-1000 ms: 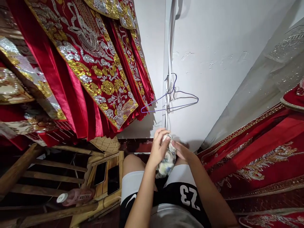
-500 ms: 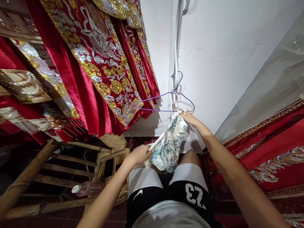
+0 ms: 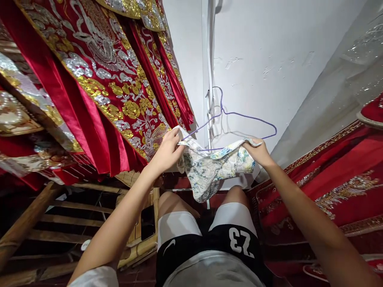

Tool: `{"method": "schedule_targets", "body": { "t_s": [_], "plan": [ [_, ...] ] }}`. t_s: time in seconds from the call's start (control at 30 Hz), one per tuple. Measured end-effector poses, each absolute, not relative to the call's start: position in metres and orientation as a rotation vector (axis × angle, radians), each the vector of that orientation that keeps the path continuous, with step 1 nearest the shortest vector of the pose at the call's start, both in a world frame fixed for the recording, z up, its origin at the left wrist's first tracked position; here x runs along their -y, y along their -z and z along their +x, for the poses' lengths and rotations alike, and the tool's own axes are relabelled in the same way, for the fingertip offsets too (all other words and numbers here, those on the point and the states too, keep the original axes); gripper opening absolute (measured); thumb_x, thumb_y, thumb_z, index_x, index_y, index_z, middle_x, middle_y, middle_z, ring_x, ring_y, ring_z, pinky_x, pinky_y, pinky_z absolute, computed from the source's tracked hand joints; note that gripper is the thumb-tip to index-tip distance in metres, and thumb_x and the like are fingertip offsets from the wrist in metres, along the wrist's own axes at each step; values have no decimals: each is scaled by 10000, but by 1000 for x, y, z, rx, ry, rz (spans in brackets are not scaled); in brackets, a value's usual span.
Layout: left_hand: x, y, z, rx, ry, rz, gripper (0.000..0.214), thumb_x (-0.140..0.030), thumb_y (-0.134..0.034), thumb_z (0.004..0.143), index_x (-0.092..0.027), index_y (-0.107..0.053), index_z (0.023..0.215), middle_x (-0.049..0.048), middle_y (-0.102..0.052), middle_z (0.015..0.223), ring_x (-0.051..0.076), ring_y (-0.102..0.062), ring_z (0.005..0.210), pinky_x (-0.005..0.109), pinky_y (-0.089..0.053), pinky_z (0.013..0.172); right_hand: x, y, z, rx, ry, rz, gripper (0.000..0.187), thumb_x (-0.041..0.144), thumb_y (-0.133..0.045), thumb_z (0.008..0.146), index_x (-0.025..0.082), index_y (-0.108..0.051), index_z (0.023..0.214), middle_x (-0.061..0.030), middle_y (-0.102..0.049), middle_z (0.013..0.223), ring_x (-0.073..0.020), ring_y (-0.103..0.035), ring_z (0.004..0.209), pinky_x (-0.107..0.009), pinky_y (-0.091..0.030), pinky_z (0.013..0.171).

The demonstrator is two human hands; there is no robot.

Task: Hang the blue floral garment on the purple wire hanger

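Observation:
A thin white garment (image 3: 206, 175) with a blue, green and yellow floral print hangs between my two hands, its lower part bunched. My left hand (image 3: 170, 149) is closed on its left edge, and my right hand (image 3: 257, 151) pinches the edge at the other side. Behind the cloth a purple wire hanger (image 3: 248, 114) is hooked on a white strip on the wall. The hanger's left end goes out of sight at the fabric by my left hand. Its right end shows bare above my right hand. What kind of garment it is, I cannot make out.
Red costumes with gold and silver sequins (image 3: 131, 107) hang at the left. More red embroidered cloth (image 3: 344, 175) lies at the right below clear plastic sheeting (image 3: 338, 91). A bamboo chair (image 3: 72, 237) stands lower left, with a dark phone (image 3: 148, 223) on bamboo beside it.
My left hand has risen from the garment's lower part to its upper left edge. My right hand has moved right, spreading the cloth sideways in front of the hanger. The hanger has turned more face-on.

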State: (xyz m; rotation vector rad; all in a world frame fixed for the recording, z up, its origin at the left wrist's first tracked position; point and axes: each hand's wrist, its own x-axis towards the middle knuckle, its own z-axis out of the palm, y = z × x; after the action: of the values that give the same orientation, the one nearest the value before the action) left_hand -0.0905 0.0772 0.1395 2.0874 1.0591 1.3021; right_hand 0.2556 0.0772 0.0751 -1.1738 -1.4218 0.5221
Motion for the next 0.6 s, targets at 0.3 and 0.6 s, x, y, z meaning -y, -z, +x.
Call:
{"method": "schedule_targets", "body": {
  "t_s": [0.3,0.6],
  "plan": [
    [-128,-149,-73,-888,-1247,1766,219,-98,-801,703,-136,-801,918,82,-741,826,208,-659,771,317,-524,804,-41,-73,248,1309,-487,-1038,718,252,-764,684,206,-578,1376,16,-659,712,-187,-579,624,-307,-480,621],
    [-147,-168,-101,-861,-1032,1475,225,-255,-823,739,-81,-801,878,158,-780,809,259,-728,657,364,-603,634,-55,-111,327,1423,-431,-1206,333,408,-814,707,160,-801,928,-104,-798,905,-287,-733,865,-423,-599,796]
  ]
}}
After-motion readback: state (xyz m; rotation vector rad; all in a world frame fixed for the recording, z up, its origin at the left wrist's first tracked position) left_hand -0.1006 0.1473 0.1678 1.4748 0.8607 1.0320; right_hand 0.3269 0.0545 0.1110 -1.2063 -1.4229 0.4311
